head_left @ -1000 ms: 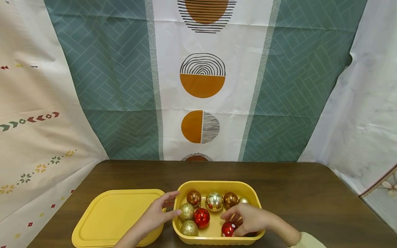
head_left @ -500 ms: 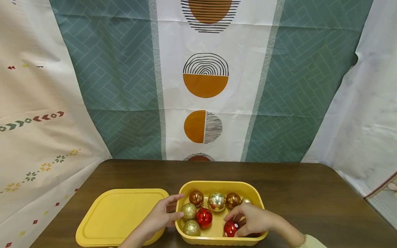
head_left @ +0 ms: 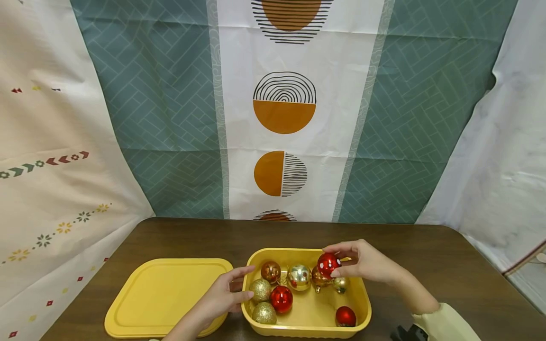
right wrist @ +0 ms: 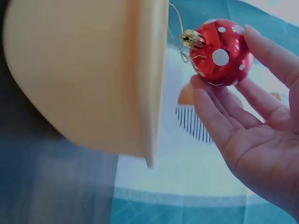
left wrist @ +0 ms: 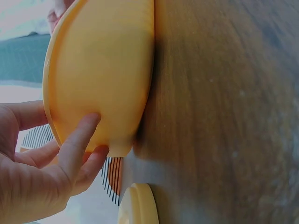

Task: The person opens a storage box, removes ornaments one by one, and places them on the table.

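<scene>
The right hand (head_left: 368, 263) holds a red bauble with white dots (head_left: 328, 264) above the far end of the yellow tub (head_left: 307, 331); in the right wrist view the ball sits pinched between the thumb and fingertips (right wrist: 205, 100), with its gold cap and a thin wire loop pointing toward the tub rim. The left hand (head_left: 219, 298) rests against the left wall of the tub, fingers curled lightly on the outside and the thumb near the rim, beside the yellow lid (head_left: 164, 296) lying flat on the brown table (head_left: 426, 265). In the tub remain glittery gold balls (head_left: 260, 290), a plain red ball (head_left: 281, 298), another red one (head_left: 345, 316) near the front, and shiny gold and copper ones (head_left: 298, 277) at the back. Risk, judged: the grip is fingertip-only on a smooth, round, glossy surface, so a small squeeze off-centre could squirt the ball out, letting it drop on the others or roll across the table. The wire loop looks liable to snag on the rim or on a neighbouring cap. If the left hand eases off, the light tub could slide.
</scene>
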Motion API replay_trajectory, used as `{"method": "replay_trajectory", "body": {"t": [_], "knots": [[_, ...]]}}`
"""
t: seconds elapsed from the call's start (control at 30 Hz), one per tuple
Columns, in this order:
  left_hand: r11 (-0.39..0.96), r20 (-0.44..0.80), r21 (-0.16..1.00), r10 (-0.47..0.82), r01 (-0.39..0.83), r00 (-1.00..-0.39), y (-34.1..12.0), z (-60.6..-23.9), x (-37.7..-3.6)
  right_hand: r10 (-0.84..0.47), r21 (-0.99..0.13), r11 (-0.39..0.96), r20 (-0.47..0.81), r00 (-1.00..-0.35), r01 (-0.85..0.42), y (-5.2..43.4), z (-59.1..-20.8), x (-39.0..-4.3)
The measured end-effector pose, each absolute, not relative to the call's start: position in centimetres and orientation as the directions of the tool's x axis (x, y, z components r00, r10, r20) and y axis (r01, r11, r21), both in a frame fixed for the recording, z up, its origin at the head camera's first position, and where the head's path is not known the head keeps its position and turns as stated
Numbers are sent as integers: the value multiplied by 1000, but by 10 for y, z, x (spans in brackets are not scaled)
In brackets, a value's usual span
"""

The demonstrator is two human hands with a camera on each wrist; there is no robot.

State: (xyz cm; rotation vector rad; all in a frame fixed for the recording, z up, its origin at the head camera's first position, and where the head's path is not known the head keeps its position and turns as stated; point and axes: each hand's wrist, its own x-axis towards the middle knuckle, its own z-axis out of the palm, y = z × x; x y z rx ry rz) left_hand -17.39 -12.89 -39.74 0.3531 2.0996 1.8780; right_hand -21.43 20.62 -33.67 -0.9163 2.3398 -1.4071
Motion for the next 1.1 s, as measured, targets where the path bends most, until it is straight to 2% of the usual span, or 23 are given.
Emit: {"method": "replay_trajectory", "body": {"t": [0.13,0.43,0.67,0.93,1.1], "knots": [[109,-63,994,378,-23,-924,-129,-397,-174,-551,-851,373,118,-826,-371,215,-333,-225],[100,-70,994,377,-35,-923,-129,-399,-174,-297,-857,443,136,-945,-262,231,-341,-253],[99,-72,994,371,-37,-926,-129,-399,-173,-195,-855,478,121,-973,-202,236,-357,-278],[84,-66,996,375,-37,-925,-128,-398,-173,-148,-846,519,50,-988,-120,233,-380,-297],[87,-71,995,376,-41,-924,-129,-397,-172,-159,-839,531,34,-987,-114,233,-392,-304]]}}
